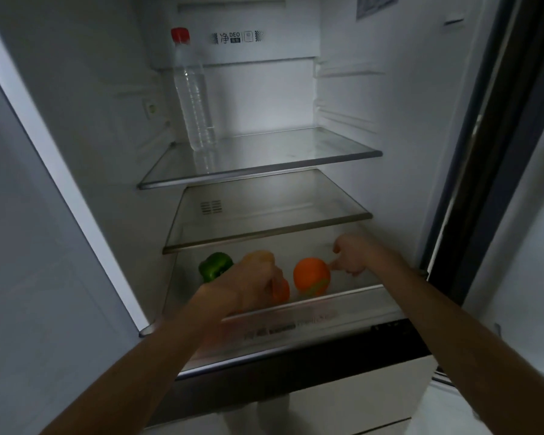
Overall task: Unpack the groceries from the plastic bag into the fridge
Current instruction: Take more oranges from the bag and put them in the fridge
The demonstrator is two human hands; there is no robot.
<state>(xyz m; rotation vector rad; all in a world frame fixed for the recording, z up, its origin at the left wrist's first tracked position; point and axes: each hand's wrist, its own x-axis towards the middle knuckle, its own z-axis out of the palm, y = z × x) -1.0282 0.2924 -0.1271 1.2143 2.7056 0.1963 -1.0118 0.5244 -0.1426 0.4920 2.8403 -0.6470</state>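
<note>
Both my arms reach into the fridge's bottom compartment, above the clear drawer [311, 312]. My left hand [252, 284] is closed around an orange fruit or vegetable [281, 291], of which only a part shows under my fingers. Behind that hand lies a green pepper [215, 265]. An orange round fruit [311, 276] with a green patch sits in the middle. My right hand [354, 257] is just right of it, fingers loosely curled, a fingertip near or touching its side. The plastic bag is out of view.
A clear water bottle [193, 98] with a red cap stands on the upper glass shelf [264, 172]. A second glass shelf [264, 237] hangs just over my hands. The open fridge door [29, 246] is at the left, a dark door edge [471, 152] at the right.
</note>
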